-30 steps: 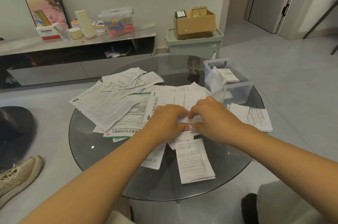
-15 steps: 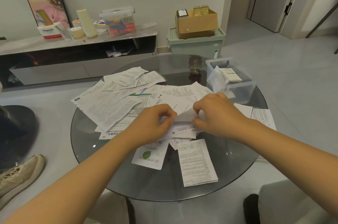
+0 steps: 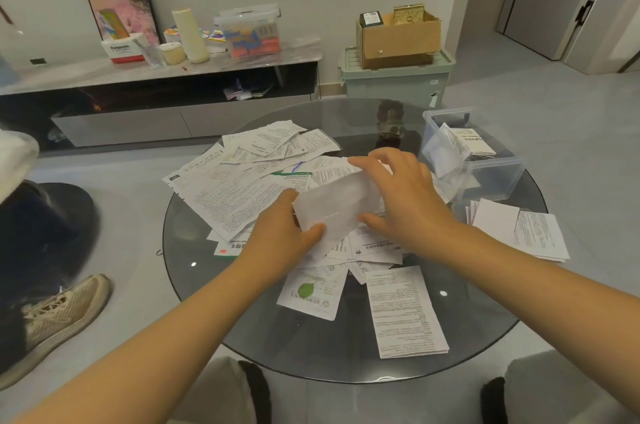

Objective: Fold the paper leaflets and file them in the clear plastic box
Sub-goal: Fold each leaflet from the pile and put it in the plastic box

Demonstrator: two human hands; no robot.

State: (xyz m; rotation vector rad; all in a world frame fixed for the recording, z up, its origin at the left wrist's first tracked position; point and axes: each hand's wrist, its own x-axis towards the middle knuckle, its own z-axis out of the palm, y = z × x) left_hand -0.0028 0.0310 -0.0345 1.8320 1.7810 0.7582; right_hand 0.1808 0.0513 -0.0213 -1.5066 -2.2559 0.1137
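Two bare hands meet over the middle of a round glass table (image 3: 207, 288), sharing one folded leaflet (image 3: 337, 207) raised just above the paper pile. The left hand (image 3: 280, 233) grips the leaflet's near-left corner, thumb on top and fingers curled beneath. The right hand (image 3: 403, 196) arches over the leaflet's right side, thumb under the near edge and fingers curled over the far edge, so both hands are clamped on the same sheet. Loose leaflets (image 3: 232, 196) spread out beyond and to the left of the left hand, overlapping in an untidy heap. Nearer the person than both hands lie a leaflet with a green leaf mark (image 3: 311, 292) and, just right of it, a long printed leaflet (image 3: 405, 311), the two lying flat on the glass. Beyond and to the right of the right hand stands the clear plastic box (image 3: 498, 174), open-topped, with folded leaflets (image 3: 472, 146) leaning inside it. Right of the right forearm, more folded sheets (image 3: 523, 229) lie near the table's edge. A shoe (image 3: 59, 318) rests on the floor far left of the left arm.
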